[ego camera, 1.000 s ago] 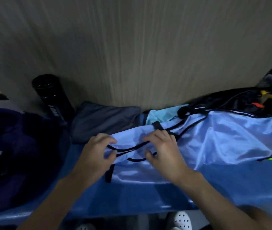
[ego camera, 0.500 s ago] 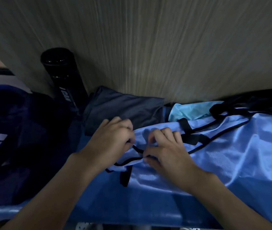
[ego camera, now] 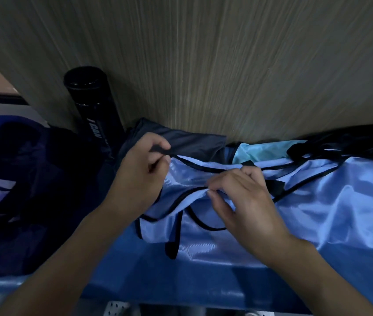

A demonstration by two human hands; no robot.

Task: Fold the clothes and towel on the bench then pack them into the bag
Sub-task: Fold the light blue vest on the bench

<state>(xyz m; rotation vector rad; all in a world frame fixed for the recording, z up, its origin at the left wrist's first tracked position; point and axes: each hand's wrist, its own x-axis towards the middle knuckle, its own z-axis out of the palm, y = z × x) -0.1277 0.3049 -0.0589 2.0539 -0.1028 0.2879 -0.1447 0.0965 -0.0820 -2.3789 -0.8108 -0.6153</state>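
Hands: left hand (ego camera: 140, 171), right hand (ego camera: 245, 202) both pinch blue vest (ego camera: 340, 201) on bench (ego camera: 135, 272) | bag (ego camera: 32, 183) (contents unseen) far left

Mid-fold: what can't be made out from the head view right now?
Head view:
- light blue vest: right end cut off by the frame edge.
- dark blue heap at left: too dim to tell bag from clothing.
- grey folded garment: left part hidden behind the left hand.
- black tube: lettering too dim to read.

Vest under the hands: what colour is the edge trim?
Black trim on the light blue vest; head view shows it best.
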